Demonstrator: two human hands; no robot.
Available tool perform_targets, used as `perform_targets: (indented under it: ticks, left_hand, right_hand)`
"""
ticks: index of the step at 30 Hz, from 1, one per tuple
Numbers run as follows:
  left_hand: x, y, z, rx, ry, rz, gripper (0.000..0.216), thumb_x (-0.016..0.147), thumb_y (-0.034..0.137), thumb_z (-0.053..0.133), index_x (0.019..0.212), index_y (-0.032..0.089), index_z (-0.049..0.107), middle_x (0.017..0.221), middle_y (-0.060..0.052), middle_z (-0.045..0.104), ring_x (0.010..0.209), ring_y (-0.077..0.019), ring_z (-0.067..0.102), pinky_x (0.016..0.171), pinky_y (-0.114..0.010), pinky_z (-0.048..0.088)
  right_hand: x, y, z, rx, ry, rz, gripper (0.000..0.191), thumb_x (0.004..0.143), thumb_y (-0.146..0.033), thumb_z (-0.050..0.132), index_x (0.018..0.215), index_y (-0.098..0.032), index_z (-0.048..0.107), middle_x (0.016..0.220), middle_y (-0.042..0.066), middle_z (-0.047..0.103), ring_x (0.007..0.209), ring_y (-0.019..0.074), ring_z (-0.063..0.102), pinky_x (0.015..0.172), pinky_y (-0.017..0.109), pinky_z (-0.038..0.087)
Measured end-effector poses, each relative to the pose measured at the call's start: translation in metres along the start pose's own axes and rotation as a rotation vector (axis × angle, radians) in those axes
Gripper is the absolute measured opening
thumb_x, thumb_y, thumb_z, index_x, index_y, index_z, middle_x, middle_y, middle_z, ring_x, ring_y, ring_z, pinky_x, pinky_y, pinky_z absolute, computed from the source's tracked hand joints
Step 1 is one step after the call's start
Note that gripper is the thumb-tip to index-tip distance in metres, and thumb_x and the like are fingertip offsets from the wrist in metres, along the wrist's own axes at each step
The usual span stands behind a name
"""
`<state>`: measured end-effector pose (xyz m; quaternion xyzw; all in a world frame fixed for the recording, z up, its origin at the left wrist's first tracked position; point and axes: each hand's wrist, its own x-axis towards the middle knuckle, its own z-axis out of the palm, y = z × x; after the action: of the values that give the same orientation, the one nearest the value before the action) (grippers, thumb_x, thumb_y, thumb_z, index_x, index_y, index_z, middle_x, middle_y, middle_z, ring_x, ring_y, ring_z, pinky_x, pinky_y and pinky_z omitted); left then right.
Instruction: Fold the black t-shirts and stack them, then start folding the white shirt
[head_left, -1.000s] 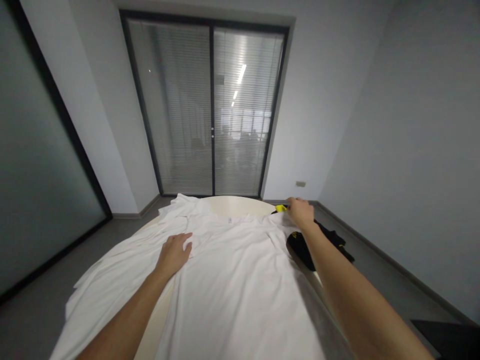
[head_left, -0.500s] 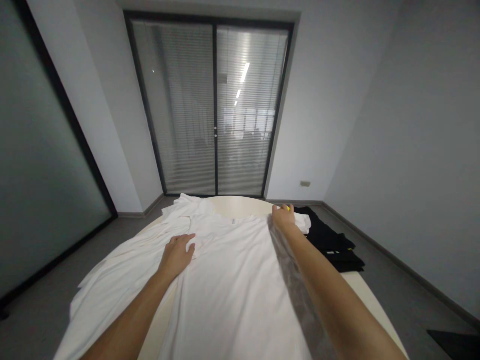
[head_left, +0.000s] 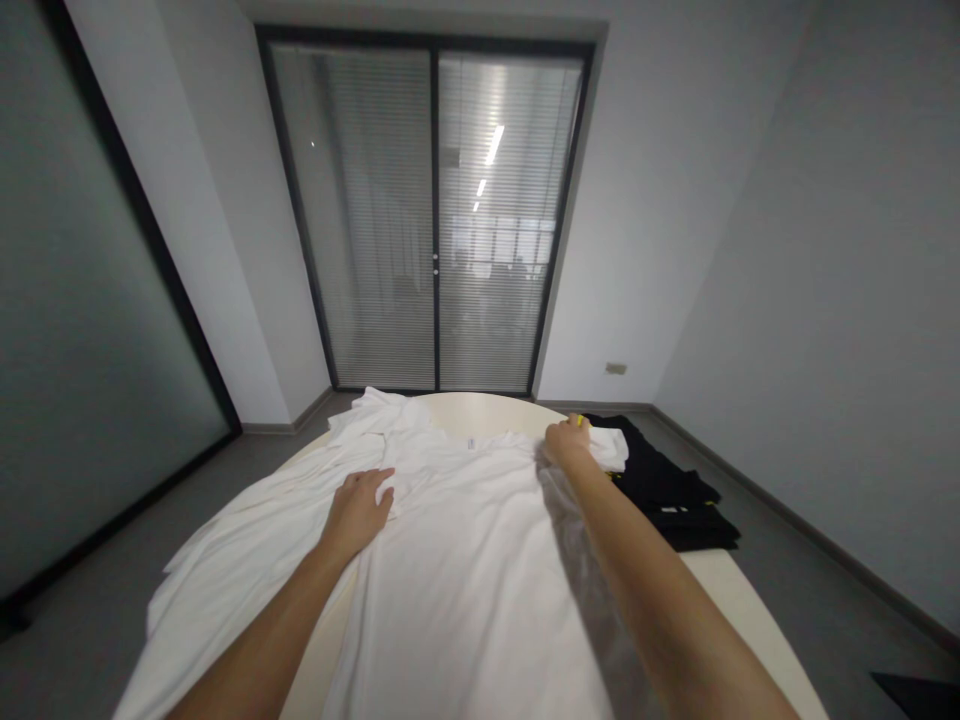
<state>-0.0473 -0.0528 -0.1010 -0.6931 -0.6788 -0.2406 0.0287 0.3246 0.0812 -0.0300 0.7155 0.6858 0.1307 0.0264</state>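
Observation:
A white T-shirt (head_left: 472, 540) lies spread out before me, its neckline with a small label at the far end. My left hand (head_left: 360, 508) rests on the shirt's left shoulder area, fingers stretched out and thumb apart. At the right shoulder, my right hand (head_left: 568, 440) has its fingers curled over the cloth, and a white sleeve (head_left: 609, 448) sticks out beyond it. A small yellow spot shows at those fingers; what it belongs to I cannot tell. Under my right forearm runs a greyish, sheer-looking strip (head_left: 570, 540) along the shirt's side.
More white garments (head_left: 262, 530) lie layered on the left of the round cream table (head_left: 472, 405). A stack of folded black clothes (head_left: 667, 490) sits at the right edge. Beyond stand a glazed partition with blinds (head_left: 435, 220) and grey walls.
The view has shifted slightly, so the scene sits a little further right. Near my right hand the white sleeve shows a bit more spread out. My left hand stays in place on the shirt.

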Motion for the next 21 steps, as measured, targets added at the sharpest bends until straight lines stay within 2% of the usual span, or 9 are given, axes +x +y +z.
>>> perform_targets:
  ticks: [6,10,16,21]
  left_hand:
    - [0.0,0.003,-0.002,0.017,0.004,-0.013,0.039,0.091,0.025,0.053,0.128,0.022,0.067,0.126,-0.006,0.069,0.119,-0.0265,0.058,0.104,-0.041,0.045]
    - [0.001,0.003,-0.003,0.04,0.002,-0.008,0.04,0.091,0.026,0.051,0.128,0.022,0.066,0.126,-0.006,0.069,0.119,-0.0268,0.059,0.104,-0.04,0.045]
    - [0.001,0.002,-0.002,0.031,0.014,0.01,0.04,0.092,0.025,0.05,0.129,0.02,0.066,0.126,-0.007,0.069,0.117,-0.0269,0.059,0.105,-0.04,0.044]
    - [0.0,0.0,0.001,0.036,0.015,0.012,0.04,0.093,0.026,0.05,0.13,0.019,0.065,0.128,-0.007,0.068,0.118,-0.0276,0.058,0.106,-0.041,0.044]
  right_hand:
    - [-0.003,0.002,0.003,0.045,0.135,0.006,0.045,0.096,-0.015,0.03,0.135,-0.014,0.054,0.121,0.02,0.068,0.123,0.0333,0.047,0.099,0.047,0.026]
    - [-0.005,0.004,0.008,0.05,0.16,-0.051,0.039,0.098,-0.018,0.032,0.128,-0.02,0.058,0.124,0.017,0.067,0.125,0.0313,0.044,0.103,0.047,0.022]
    - [0.001,0.003,0.014,0.044,0.138,-0.108,0.036,0.095,-0.017,0.036,0.108,-0.017,0.07,0.116,0.017,0.069,0.122,0.0332,0.046,0.104,0.049,0.024]
    - [-0.001,0.001,0.012,0.024,0.14,-0.125,0.043,0.094,-0.013,0.033,0.115,-0.015,0.07,0.134,0.018,0.06,0.134,0.035,0.038,0.111,0.052,0.018]
